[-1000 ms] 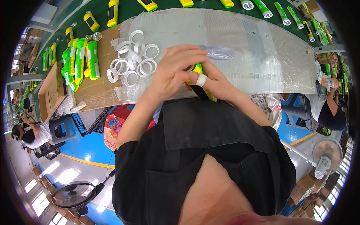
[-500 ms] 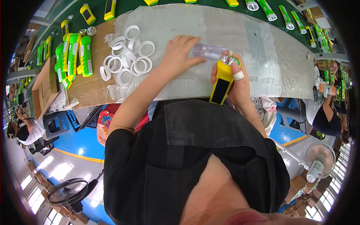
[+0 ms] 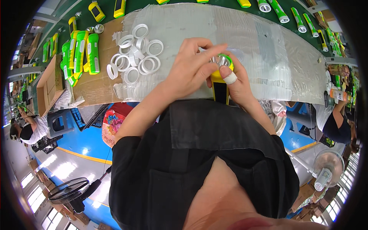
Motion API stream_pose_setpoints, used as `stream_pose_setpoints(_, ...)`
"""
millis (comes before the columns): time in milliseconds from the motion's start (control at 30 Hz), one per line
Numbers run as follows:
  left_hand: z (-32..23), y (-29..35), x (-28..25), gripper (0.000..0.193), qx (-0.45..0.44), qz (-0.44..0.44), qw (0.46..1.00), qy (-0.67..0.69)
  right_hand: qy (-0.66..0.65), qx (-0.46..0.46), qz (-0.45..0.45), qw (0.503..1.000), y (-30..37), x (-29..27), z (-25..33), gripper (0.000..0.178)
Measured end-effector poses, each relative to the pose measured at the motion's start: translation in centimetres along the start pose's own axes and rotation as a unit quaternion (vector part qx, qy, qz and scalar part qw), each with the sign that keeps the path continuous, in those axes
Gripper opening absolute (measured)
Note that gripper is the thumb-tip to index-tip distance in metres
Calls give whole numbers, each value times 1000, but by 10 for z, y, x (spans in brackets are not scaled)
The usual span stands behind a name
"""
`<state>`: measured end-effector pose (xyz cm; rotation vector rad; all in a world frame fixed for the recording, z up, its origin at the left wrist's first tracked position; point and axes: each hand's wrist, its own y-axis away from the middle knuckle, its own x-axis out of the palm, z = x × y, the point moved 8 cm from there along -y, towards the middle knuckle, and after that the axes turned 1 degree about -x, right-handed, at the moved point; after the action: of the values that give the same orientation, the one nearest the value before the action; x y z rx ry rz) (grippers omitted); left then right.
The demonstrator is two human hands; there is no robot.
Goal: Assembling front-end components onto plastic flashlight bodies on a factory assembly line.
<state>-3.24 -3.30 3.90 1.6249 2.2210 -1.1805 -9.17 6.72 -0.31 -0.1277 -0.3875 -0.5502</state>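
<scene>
My right hand [image 3: 238, 82] is wrapped round a yellow and green flashlight [image 3: 220, 91] with a dark panel on its side. The flashlight stands head up, close to my apron at the table's near edge. White tape covers part of my right thumb. My left hand [image 3: 188, 71] is at the flashlight's shiny reflector, thumb and fingers closed in at its rim; whatever they pinch is hidden. Just behind the hands lies a stack of clear round discs [image 3: 234, 53], partly covered by my fingers. Several white rings [image 3: 135, 55] lie in a loose pile to the left.
Green and yellow flashlights [image 3: 80, 53] are heaped at the left, beside an open cardboard box [image 3: 50, 86]. More flashlights [image 3: 297, 21] line the far green surface. A plastic-covered cardboard sheet [image 3: 264, 46] covers the table. Fans [image 3: 69, 190] stand behind on both sides.
My left hand has left the clear discs and come right and nearer, onto the flashlight's head. The flashlight has shifted slightly left in my right hand.
</scene>
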Motion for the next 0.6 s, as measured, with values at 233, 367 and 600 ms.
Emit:
stream_pose_setpoints(233, -12, 16, -13, 32, 65, -36, 997, 19, 16, 21, 39, 999, 3, 18, -7, 48)
stream_pose_setpoints(367, -13, 21, -15, 29, 79, -38, 995, 45, 44, 21, 75, 996, 4, 26, -10, 48)
stream_pose_setpoints(600, -12, 33, -22, 29, 87, -65, 994, -9, 21, 51, 100, 993, 0, 38, -19, 46)
